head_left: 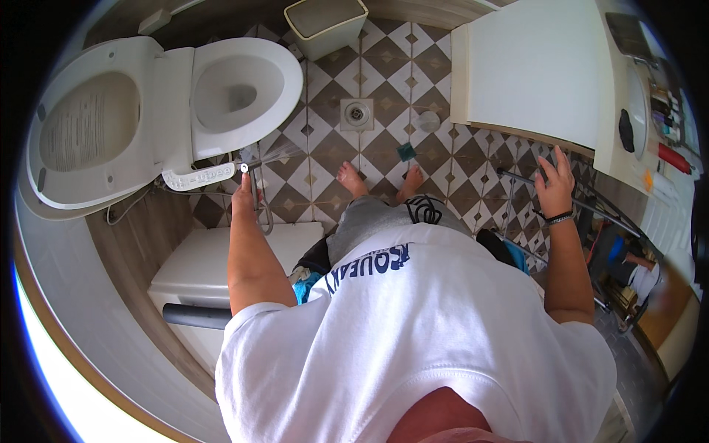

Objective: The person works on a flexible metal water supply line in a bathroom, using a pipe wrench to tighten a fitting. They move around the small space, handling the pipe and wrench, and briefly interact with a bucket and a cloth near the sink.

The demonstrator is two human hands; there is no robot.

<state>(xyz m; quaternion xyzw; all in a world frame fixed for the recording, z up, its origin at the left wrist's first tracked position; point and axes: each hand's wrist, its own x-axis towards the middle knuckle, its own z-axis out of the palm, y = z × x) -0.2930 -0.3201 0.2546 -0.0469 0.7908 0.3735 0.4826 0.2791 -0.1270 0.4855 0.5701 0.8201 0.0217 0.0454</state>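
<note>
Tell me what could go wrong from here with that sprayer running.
Slipping: the sprayer in the left hand is throwing water toward the patterned tiles, and the person's bare feet are on that floor, so wet tiles might give poor footing.

Wet controls: the button panel of the toilet is right beside the sprayer, so a small turn of the wrist could splash it.

Toward ten o'clock, the left hand (246, 195) hides most of its own fingers and part of the sprayer (244, 167); lines on the toilet lid (92, 122) are too small to read. Between three and four o'clock, another person's (645, 277) head is blurred.
</note>
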